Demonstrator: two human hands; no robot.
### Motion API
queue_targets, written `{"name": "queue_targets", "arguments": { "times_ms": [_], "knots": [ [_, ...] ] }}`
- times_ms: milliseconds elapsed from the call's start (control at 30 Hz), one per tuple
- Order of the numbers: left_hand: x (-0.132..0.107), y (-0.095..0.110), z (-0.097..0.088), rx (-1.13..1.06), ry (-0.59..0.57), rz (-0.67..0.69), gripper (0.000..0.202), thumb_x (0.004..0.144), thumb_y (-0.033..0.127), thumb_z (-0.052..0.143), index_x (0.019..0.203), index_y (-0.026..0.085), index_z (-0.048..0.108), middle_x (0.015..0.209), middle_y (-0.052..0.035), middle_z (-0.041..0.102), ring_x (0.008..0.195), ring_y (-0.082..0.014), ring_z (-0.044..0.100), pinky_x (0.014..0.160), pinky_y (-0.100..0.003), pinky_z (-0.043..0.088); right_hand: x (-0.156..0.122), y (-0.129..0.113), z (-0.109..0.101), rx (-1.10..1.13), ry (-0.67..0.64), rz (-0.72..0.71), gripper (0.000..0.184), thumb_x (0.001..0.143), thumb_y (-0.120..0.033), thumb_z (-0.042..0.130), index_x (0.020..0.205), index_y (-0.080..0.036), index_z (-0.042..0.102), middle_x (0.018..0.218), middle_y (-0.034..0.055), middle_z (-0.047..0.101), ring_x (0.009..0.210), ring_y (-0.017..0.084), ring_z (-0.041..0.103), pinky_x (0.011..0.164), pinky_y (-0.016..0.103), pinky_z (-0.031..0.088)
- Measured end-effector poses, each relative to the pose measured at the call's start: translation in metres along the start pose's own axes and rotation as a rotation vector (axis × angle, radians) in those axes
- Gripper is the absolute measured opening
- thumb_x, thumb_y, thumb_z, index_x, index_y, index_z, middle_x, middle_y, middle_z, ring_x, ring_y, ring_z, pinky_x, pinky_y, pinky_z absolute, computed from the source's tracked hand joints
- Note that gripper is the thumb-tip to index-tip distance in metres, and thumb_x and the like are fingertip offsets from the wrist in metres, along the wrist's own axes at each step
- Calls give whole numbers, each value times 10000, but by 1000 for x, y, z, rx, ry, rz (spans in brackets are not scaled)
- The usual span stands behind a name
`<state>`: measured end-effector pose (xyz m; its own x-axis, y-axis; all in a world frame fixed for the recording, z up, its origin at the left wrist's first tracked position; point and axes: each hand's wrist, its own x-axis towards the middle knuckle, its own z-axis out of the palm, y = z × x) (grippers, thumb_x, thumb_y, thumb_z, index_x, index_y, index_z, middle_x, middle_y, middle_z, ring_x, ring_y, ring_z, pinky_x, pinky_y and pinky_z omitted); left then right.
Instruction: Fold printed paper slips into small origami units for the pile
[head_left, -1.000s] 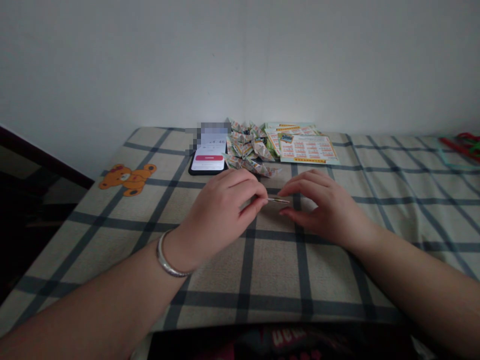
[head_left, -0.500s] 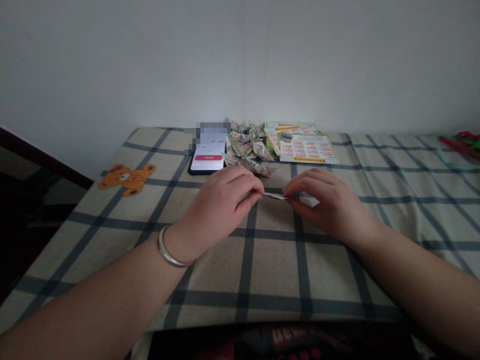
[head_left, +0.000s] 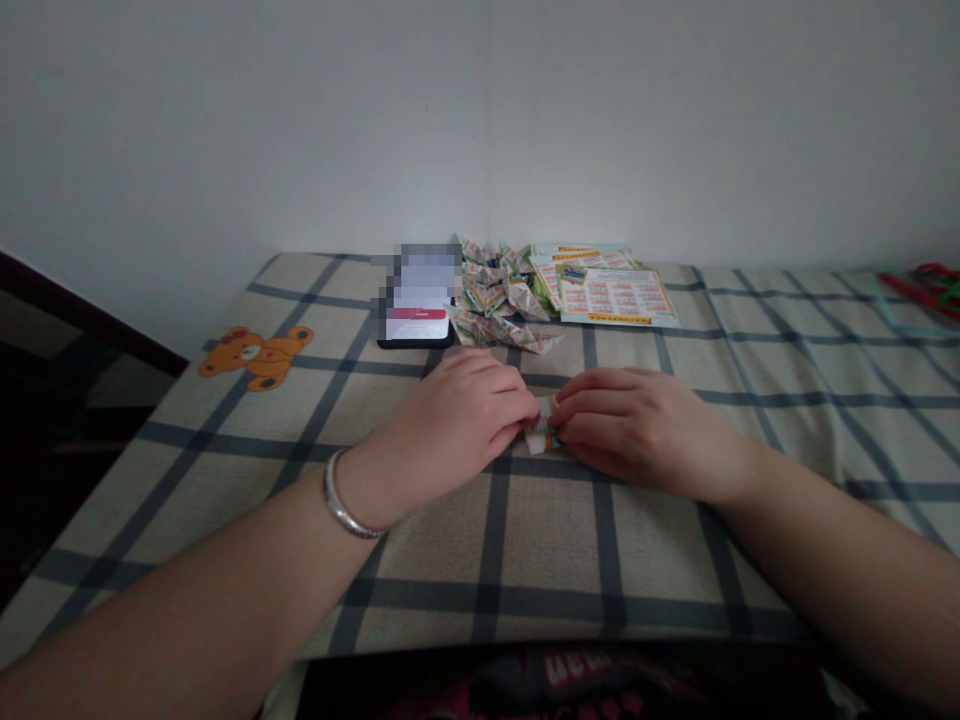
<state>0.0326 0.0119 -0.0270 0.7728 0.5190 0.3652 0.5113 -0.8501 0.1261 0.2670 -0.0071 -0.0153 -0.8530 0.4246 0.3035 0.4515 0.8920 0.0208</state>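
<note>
Between my fingertips is a small folded piece of printed paper (head_left: 539, 440), low over the checked tablecloth (head_left: 547, 540) or resting on it. My left hand (head_left: 472, 415), with a silver bangle at its wrist, closes on the paper's left side. On the right side my right hand (head_left: 630, 425) has its fingers bunched together over the paper. Much of the paper is hidden under the fingers of both hands. Just beyond the hands lie several folded paper shapes (head_left: 499, 290), made of similar printed paper.
A phone (head_left: 420, 300) with a lit screen lies left of the folded shapes. Several flat printed sheets (head_left: 619, 297) overlap to their right. An orange bear picture (head_left: 259, 357) is on the cloth at left. Red and green things (head_left: 934, 290) lie at far right, before a pale wall (head_left: 480, 120).
Both hands have come down and nearer to me with the paper. It was seen thin and edge-on; now its printed and white faces show. The fingers sit closer together.
</note>
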Motion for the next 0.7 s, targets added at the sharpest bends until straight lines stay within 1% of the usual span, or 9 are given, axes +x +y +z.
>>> {"name": "queue_targets", "arguments": {
  "times_ms": [67,167,433,600,700],
  "knots": [
    [0,0,0,-5,-13,-1,48,845,176,640,869,216,650,868,6,631,886,-188,549,918,-388,413,0,-1,1,-7,-45,1,193,960,-220,479,938,-160,661,956,50,721,996,205,628,835,343,515],
    [0,0,-1,-19,-34,-16,59,858,174,619,872,215,659,869,4,640,885,-181,554,928,-387,408,1,-1,0,1,-65,12,212,964,-223,467,924,-159,665,929,58,719,970,202,635,812,344,512],
    [1,2,0,-49,-77,-52,75,890,239,593,881,200,657,899,-7,642,906,-188,549,885,-364,414,1,-3,0,29,-24,43,227,966,-254,475,897,-171,675,850,61,713,870,179,647,754,317,487],
    [-2,5,-3,-52,-101,-55,121,876,313,620,889,194,640,927,-16,612,933,-198,530,864,-358,423,1,-1,0,17,-16,29,218,954,-302,510,912,-172,680,865,51,719,840,189,649,738,328,478],
    [-3,6,-5,-38,-110,-68,169,850,360,653,902,200,637,947,-20,602,948,-208,528,864,-366,425,1,1,-3,-10,-36,28,213,939,-326,536,937,-173,683,895,56,726,850,198,649,748,341,473]
  ]
}}
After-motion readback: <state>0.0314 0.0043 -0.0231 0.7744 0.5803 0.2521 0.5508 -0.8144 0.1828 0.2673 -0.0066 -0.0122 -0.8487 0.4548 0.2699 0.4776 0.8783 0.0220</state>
